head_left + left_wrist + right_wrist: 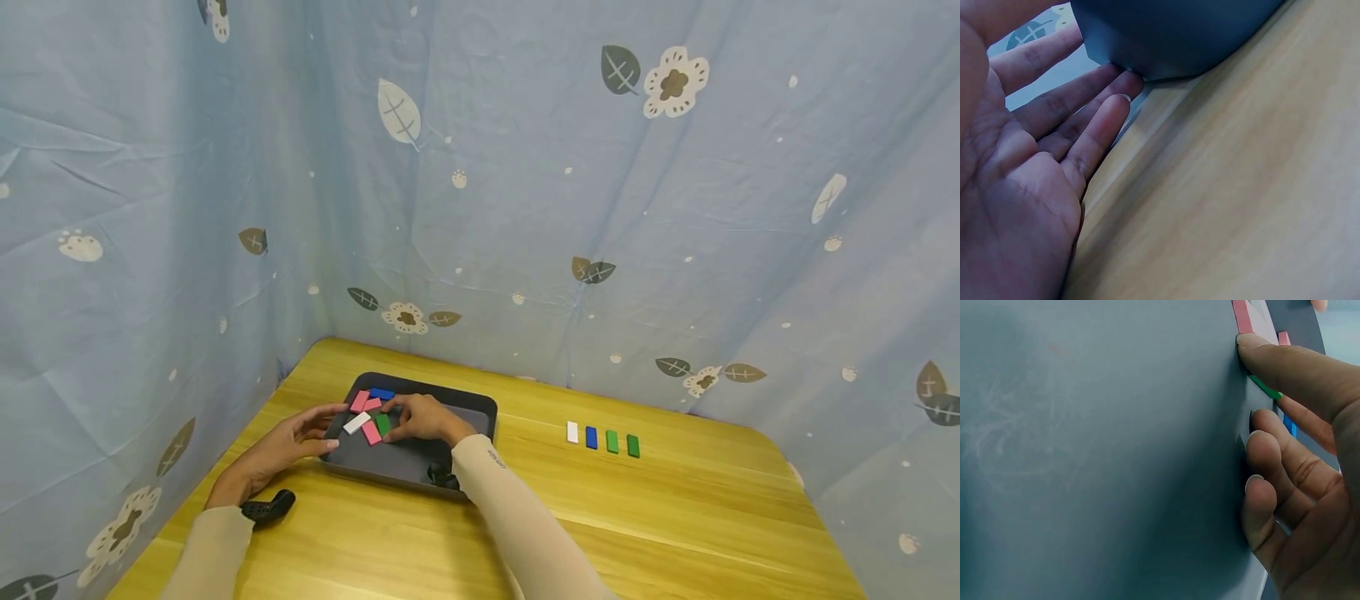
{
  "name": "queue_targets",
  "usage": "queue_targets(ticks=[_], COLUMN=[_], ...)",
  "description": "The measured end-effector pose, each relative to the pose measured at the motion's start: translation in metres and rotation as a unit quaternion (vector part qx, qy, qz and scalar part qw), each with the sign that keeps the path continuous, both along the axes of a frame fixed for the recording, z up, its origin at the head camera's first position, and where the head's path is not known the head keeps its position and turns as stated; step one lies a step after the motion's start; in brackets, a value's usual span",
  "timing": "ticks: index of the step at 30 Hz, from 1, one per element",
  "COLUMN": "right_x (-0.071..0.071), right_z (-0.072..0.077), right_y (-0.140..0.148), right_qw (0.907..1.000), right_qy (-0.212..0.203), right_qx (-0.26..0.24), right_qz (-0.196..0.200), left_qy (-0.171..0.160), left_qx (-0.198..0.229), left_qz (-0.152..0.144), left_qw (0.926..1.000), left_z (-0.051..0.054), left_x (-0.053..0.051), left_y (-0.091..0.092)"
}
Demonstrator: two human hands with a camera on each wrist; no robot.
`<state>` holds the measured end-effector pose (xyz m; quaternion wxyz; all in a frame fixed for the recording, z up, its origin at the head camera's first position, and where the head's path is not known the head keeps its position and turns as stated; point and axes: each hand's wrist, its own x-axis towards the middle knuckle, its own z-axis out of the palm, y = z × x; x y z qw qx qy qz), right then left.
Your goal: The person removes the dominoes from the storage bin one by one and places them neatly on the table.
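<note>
In the head view, a dark grey tray [483, 407] holds several coloured blocks at its left end. My right hand [423, 417] reaches into it and pinches a green block [383, 425] between thumb and index finger; the right wrist view shows part of that green block [1266, 386] beside the thumb. Close around it lie a pink block [371, 432], a white block [357, 423], two more pink ones and a blue block [382, 393]. My left hand [288, 440] is at the tray's left side. Its loosely extended fingers touch the outer wall [1160, 44] in the left wrist view.
On the wooden table [675, 500], right of the tray, a spaced row runs white block [572, 432], blue block [592, 437], light green block [612, 442], dark green block [633, 446]. A patterned blue curtain [517, 208] hangs behind and at both sides.
</note>
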<state>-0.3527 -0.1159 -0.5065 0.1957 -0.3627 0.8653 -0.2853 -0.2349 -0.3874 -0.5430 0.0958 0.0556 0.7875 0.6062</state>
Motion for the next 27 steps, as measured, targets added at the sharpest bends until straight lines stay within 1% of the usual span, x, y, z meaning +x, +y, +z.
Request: queue_targets(ticks=[8, 12, 18, 22, 27], right_x=[-0.001, -0.002, -0.005, -0.007, -0.008], right_z=[0.001, 0.002, 0.007, 0.014, 0.024], right_y=[0.008, 0.014, 0.030, 0.040, 0.052], right_qw=[0.9997, 0.9996, 0.9988, 0.9986, 0.9986], right_qy=[0.014, 0.009, -0.006, 0.000, 0.012], right_qx=[-0.018, -0.027, -0.048, -0.052, -0.051], right_qz=[-0.002, 0.000, -0.010, -0.005, -0.001], left_qy=[0.011, 0.012, 0.015, 0.017, 0.020], left_qx=[0.001, -0.004, -0.011, -0.012, -0.010], left_qz=[-0.006, -0.006, -0.003, -0.001, -0.008], left_qw=[0.9999, 0.9999, 0.9998, 0.9998, 0.9997], left_z=[0.000, -0.001, -0.003, -0.001, -0.001], left_x=[0.000, 0.000, -0.001, -0.001, 0.000], left_y=[0.001, 0.000, 0.000, -0.001, -0.001])
